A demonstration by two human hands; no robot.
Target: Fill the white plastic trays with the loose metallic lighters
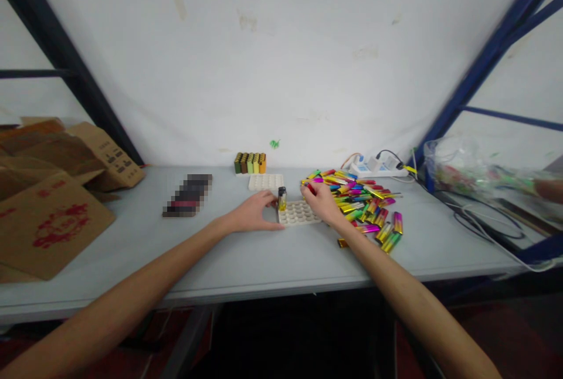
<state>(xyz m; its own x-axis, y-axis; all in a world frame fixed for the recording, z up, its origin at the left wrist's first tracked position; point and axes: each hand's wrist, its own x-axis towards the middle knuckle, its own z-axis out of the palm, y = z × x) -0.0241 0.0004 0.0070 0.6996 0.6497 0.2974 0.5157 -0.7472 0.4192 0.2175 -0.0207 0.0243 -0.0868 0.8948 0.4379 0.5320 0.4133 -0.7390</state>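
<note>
A white slotted tray [303, 215] lies on the grey table [264, 256], with one lighter [282, 198] standing upright in its left corner. My left hand [256, 213] rests flat against the tray's left side, fingers stretched toward it. My right hand [320, 201] sits at the tray's right edge, fingers closed on a red lighter [310, 188]. A heap of several colourful metallic lighters [365, 203] spreads to the right of that hand.
A second white tray [265, 182] and a row of green and orange lighters [250, 163] sit behind. A power strip [373, 166] with cables lies at the back right. Cardboard boxes [53, 191] fill the left; a plastic bag [475, 176] lies right.
</note>
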